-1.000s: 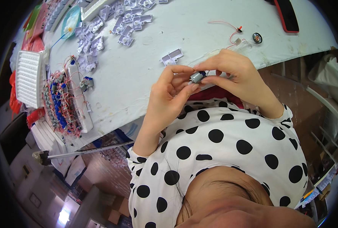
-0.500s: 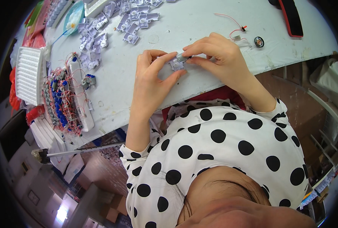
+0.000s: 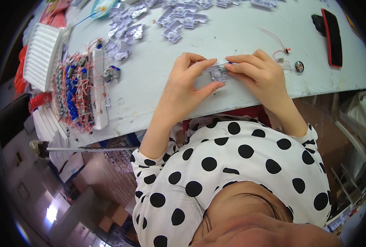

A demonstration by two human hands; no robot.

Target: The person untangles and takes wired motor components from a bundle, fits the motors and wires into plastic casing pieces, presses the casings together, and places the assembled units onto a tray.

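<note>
A small pale-lilac plastic housing is held just above the near part of the table. The thumb and forefinger of my left hand grip it from the left. From the other side, my right hand pinches a small grey motor-like part at the housing's upper right. The right fingertips hide part of it, so I cannot tell how far it sits inside. To the right of my hands lie a small round speaker and a thin red wire with a little red-tipped piece.
Many similar lilac housings lie at the far side. On the left are a heap of wired small motors with blue ends, a white ribbed tray and a red packet. A red-edged black phone lies far right.
The whole view has turned, so table and hands sit differently in the picture. Both hands keep the same parts, with only slight shifts of the fingers.
</note>
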